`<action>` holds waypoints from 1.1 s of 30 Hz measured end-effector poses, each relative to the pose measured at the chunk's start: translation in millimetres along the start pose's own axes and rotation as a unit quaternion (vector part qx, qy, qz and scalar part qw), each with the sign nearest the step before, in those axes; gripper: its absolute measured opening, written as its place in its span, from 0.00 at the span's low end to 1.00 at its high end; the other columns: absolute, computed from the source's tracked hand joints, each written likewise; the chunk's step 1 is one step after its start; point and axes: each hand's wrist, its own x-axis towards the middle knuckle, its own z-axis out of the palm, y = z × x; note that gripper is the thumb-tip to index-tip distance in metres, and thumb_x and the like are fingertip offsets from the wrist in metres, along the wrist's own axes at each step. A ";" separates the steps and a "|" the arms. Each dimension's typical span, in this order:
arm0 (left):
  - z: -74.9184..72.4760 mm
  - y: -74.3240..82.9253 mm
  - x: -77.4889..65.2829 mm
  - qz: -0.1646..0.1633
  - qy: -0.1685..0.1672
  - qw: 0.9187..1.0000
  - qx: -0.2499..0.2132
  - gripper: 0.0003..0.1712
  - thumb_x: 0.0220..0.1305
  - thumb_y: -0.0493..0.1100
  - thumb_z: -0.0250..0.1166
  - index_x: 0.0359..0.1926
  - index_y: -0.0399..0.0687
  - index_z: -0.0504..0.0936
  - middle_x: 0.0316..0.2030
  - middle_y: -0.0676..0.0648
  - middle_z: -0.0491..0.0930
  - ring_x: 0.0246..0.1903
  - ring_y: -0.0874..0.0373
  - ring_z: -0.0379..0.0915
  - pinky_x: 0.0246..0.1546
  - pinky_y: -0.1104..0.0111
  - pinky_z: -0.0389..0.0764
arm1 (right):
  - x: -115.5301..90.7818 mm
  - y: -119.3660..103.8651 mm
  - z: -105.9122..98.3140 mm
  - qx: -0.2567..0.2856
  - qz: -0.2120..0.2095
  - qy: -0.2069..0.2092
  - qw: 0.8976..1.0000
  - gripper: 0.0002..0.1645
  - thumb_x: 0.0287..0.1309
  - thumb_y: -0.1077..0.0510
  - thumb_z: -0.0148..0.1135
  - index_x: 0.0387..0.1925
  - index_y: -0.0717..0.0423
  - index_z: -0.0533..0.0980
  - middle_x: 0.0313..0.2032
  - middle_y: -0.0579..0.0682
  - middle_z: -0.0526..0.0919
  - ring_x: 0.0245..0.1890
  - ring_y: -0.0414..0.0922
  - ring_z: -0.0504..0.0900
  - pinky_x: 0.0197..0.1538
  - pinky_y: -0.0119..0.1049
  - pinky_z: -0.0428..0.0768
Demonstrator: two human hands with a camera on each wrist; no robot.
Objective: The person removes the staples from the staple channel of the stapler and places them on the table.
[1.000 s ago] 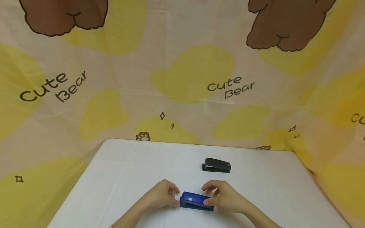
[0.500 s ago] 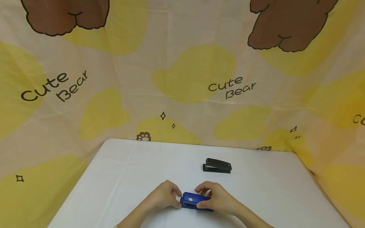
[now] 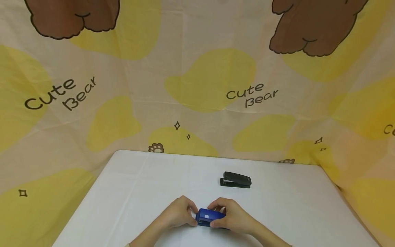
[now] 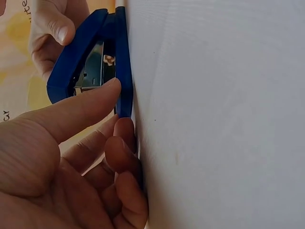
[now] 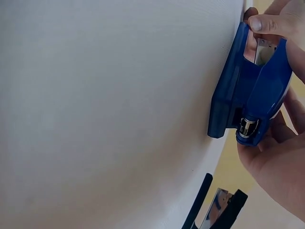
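A blue stapler (image 3: 207,214) lies on the white table, its front end toward my left hand (image 3: 179,212). That hand pinches the tip of the stapler's base, the thumb on the near side in the left wrist view. My right hand (image 3: 237,216) grips the stapler from the other end, with thumb and fingers on opposite sides of the upper arm. Its palm hides the rear part in the head view. The jaws gap apart, showing the metal magazine (image 4: 93,67). The spring at the hinge (image 5: 248,128) shows in the right wrist view.
Farther back on the table (image 3: 148,181) stands a black stapler (image 3: 237,179), its upper arm raised. A patterned cloth (image 3: 197,85) with bears and yellow patches hangs behind the table and at its sides.
My right hand has slid left along the blue stapler, its thumb now nearer the middle. My left hand has shifted slightly right, closing onto the front end. The black stapler stays put.
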 end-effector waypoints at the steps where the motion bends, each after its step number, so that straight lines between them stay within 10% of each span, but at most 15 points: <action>1: 0.0 -0.1 0.1 0.000 -0.001 1.000 0.001 0.16 0.42 0.31 0.81 0.36 0.42 0.89 0.16 0.51 0.75 0.18 0.60 0.67 0.21 0.69 0.65 | 0.2 -0.2 0.5 -0.002 0.003 -0.001 1.000 0.22 0.53 0.57 0.81 0.50 0.49 0.83 0.41 0.41 0.82 0.43 0.43 0.78 0.46 0.33 0.77; 33: 2.3 4.1 0.2 -0.012 0.014 0.998 0.054 0.17 0.42 0.34 0.83 0.35 0.46 0.88 0.19 0.52 0.76 0.20 0.59 0.68 0.22 0.67 0.66 | 0.2 -5.6 5.4 -0.017 0.008 0.003 1.000 0.18 0.56 0.57 0.80 0.48 0.47 0.83 0.40 0.40 0.81 0.40 0.43 0.78 0.46 0.34 0.79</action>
